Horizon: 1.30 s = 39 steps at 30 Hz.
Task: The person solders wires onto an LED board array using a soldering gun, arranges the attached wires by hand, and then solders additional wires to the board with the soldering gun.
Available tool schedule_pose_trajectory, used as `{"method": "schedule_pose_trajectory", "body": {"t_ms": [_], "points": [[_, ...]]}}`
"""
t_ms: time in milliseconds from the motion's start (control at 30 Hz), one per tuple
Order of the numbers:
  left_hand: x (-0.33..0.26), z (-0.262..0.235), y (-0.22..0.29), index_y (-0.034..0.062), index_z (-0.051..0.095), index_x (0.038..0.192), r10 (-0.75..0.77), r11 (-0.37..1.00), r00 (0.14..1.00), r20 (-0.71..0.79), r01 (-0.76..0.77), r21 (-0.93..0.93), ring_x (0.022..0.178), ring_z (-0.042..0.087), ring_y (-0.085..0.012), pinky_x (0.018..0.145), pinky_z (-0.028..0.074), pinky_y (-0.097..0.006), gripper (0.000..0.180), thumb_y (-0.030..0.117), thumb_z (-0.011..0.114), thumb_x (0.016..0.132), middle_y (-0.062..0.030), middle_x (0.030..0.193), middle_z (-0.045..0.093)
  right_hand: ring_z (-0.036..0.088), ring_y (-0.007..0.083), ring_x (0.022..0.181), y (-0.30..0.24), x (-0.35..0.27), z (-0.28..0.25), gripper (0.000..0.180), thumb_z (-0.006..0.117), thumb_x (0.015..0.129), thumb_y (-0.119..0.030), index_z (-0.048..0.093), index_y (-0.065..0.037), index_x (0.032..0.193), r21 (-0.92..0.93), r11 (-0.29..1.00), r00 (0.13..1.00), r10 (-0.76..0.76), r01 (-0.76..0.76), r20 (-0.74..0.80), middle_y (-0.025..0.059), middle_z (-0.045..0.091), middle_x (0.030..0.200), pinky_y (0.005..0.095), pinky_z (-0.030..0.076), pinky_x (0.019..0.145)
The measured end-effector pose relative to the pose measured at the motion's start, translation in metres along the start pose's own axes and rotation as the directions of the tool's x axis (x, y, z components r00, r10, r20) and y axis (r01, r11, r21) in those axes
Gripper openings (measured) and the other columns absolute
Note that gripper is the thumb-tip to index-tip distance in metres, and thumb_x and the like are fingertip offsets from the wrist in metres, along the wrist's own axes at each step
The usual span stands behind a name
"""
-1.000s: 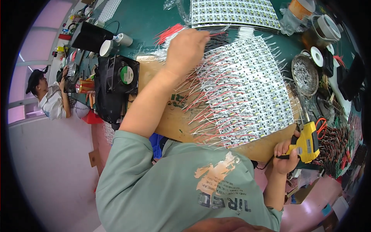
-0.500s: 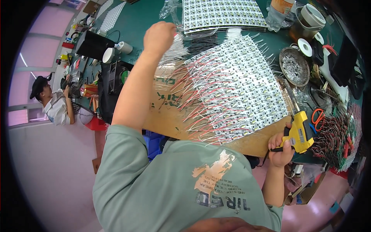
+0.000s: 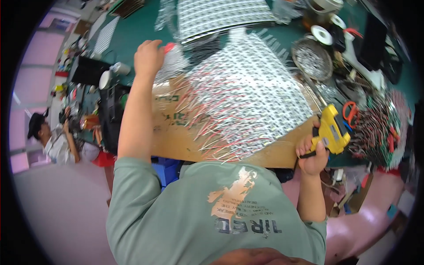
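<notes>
My right hand (image 3: 312,154) is wrapped round the grip of a yellow and black soldering gun (image 3: 331,131). Its long metal tip points up and away, beside a large white panel of small circuit boards (image 3: 260,88). Red and white wires (image 3: 221,121) stick out across the panel's left part. At the far left of the work area, my left hand (image 3: 149,59) is beside a bundle of loose white wires (image 3: 174,66). Something small and red (image 3: 169,47) shows at its fingertips. Blur and the back of the hand hide whether those fingers grip anything.
More board panels (image 3: 225,17) are stacked beyond, with black wires (image 3: 205,51) before them. To the right are a round metal dish (image 3: 312,59), orange-handled scissors (image 3: 350,114) and a heap of wired parts (image 3: 375,128). A co-worker (image 3: 55,139) sits at the far left.
The whole view has shifted, so the bench appears farther left. My left hand has drawn slightly left and nearer by the white wires. The right hand still holds the soldering gun.
</notes>
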State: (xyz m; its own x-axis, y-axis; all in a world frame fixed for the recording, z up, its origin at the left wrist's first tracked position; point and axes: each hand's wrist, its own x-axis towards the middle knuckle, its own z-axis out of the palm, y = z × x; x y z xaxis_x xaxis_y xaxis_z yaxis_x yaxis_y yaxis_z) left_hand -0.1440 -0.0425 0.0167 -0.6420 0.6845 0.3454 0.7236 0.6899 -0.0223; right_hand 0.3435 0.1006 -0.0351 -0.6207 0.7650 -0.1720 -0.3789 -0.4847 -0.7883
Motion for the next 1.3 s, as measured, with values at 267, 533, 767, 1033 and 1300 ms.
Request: {"method": "schedule_pose_trajectory", "body": {"t_ms": [267, 533, 767, 1033, 1300], "points": [[-0.059, -0.026, 0.127, 0.0063, 0.070, 0.106, 0.360, 0.799, 0.928, -0.099, -0.362, -0.480, 0.108, 0.059, -0.0316, 0.092, 0.047, -0.040, 0.029, 0.023, 0.072, 0.083, -0.0129, 0.113, 0.065, 0.048, 0.0146, 0.068, -0.030, 0.045, 0.014, 0.060, 0.038, 0.098, -0.056, 0.056, -0.004, 0.120, 0.146, 0.989, 0.955, 0.059, -0.017, -0.292, 0.0014, 0.047, 0.074, 0.0302, 0.044, 0.060], [-0.090, -0.007, 0.137, 0.0026, 0.067, 0.112, 0.459, 0.775, 0.888, -0.037, -0.420, -0.472, 0.115, 0.056, -0.0353, 0.098, 0.044, -0.041, 0.036, 0.020, 0.074, 0.081, -0.0171, 0.122, 0.061, 0.063, 0.0225, 0.074, -0.057, 0.059, 0.012, 0.044, 0.056, 0.097, -0.044, 0.051, -0.004, 0.112, 0.017, 0.997, 0.896, 0.080, -0.080, -0.436, 0.0087, 0.059, 0.085, 0.0383, 0.056, 0.067], [-0.095, 0.000, 0.132, 0.0006, 0.067, 0.108, 0.433, 0.745, 0.897, -0.089, -0.411, -0.525, 0.115, 0.055, -0.0365, 0.098, 0.044, -0.043, 0.035, 0.019, 0.075, 0.080, -0.0177, 0.120, 0.059, 0.065, 0.0179, 0.082, -0.088, 0.013, 0.009, 0.040, 0.061, 0.094, -0.028, 0.058, 0.002, 0.120, -0.445, 0.875, 0.882, -0.045, -0.192, -0.470, 0.0094, 0.065, 0.100, 0.0314, 0.054, 0.072], [-0.093, -0.001, 0.135, -0.0005, 0.067, 0.107, 0.465, 0.703, 0.879, -0.111, -0.442, -0.558, 0.113, 0.056, -0.0354, 0.097, 0.044, -0.043, 0.033, 0.018, 0.075, 0.081, -0.0163, 0.118, 0.060, 0.068, 0.0261, 0.084, -0.084, -0.024, -0.038, 0.025, 0.063, 0.084, -0.017, 0.068, -0.005, 0.105, -0.965, 0.049, 0.900, -0.351, -0.260, -0.260, 0.0132, 0.070, 0.096, 0.0358, 0.052, 0.078], [-0.094, 0.002, 0.130, -0.0009, 0.067, 0.108, 0.450, 0.722, 0.888, -0.092, -0.422, -0.549, 0.116, 0.054, -0.0353, 0.100, 0.042, -0.042, 0.033, 0.017, 0.074, 0.081, -0.0162, 0.120, 0.059, 0.069, 0.0228, 0.081, -0.105, -0.037, -0.032, 0.024, 0.065, 0.086, -0.019, 0.069, -0.006, 0.105, -0.947, 0.098, 0.859, -0.400, -0.306, -0.319, 0.0119, 0.071, 0.090, 0.0337, 0.053, 0.076]]}}
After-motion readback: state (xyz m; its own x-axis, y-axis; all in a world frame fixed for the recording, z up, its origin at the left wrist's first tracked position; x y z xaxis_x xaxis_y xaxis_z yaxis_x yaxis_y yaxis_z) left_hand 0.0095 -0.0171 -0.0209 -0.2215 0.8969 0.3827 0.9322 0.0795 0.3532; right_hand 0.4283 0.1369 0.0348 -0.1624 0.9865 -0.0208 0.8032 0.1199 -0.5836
